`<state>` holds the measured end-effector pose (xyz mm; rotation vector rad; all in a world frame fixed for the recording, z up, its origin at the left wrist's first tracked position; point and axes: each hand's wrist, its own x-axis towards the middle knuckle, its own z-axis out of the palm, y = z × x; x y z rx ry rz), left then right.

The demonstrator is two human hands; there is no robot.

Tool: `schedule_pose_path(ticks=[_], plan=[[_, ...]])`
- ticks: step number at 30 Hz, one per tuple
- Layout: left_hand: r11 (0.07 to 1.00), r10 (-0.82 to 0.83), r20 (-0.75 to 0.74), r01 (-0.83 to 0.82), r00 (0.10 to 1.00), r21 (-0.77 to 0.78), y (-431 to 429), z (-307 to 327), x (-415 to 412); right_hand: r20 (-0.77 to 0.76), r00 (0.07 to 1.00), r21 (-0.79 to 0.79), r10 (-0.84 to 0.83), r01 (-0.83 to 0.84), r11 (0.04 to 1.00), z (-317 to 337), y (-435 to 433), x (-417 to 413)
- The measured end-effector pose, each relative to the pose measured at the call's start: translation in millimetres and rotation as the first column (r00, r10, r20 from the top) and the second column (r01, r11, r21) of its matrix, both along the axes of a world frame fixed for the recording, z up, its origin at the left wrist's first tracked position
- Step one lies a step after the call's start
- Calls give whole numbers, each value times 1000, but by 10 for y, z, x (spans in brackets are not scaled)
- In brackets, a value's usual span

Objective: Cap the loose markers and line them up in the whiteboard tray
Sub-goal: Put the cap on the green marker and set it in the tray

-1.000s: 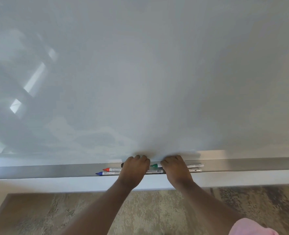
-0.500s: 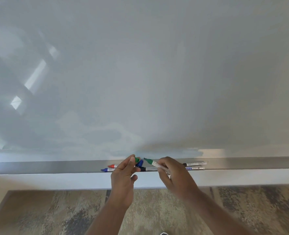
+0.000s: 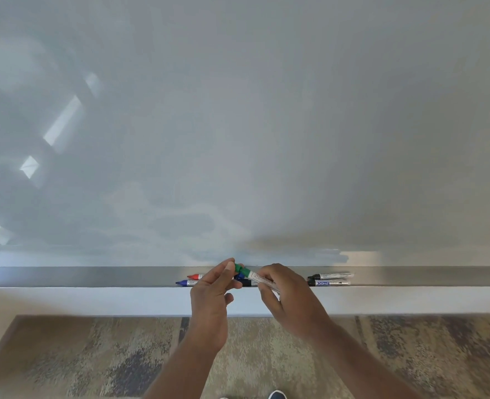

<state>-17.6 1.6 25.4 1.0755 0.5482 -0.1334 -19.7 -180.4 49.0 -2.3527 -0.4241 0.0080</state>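
Your right hand (image 3: 291, 298) is closed around the white barrel of the green-tipped whiteboard marker (image 3: 262, 280), and your left hand (image 3: 212, 295) pinches the small green plastic cap (image 3: 240, 268) between thumb and fingertips right at the marker's nose; both are held just above the long grey metal whiteboard tray (image 3: 94, 276), in front of the pale glossy whiteboard (image 3: 238, 125). Whether the cap is fully seated cannot be told from here, so judge it by feel: keep cap and barrel on one straight line, push along that line rather than across it, and press until it stops. Hold the barrel close to the cap end so it does not flex away from the push. Below and behind your grip a blue-capped marker (image 3: 184, 282) and a red-capped marker (image 3: 195, 276) lie to the left, a dark-ended marker (image 3: 248, 282) sits directly beneath, and two black-capped markers (image 3: 330, 279) rest off to the right. Once capped, lay the green one down parallel to those, not across them; the pile under your hands looks uneven and will probably need straightening
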Motion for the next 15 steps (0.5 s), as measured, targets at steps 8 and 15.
schedule_pose_path(ticks=[8,15], plan=[[983,153,72,-159,986,91,61,-131,-36,-16,1000,12,3,-2,1000,-30,247,60],[989,140,61,-143,988,41,261,-115,-10,-54,998,113,8,-2,994,-58,394,158]])
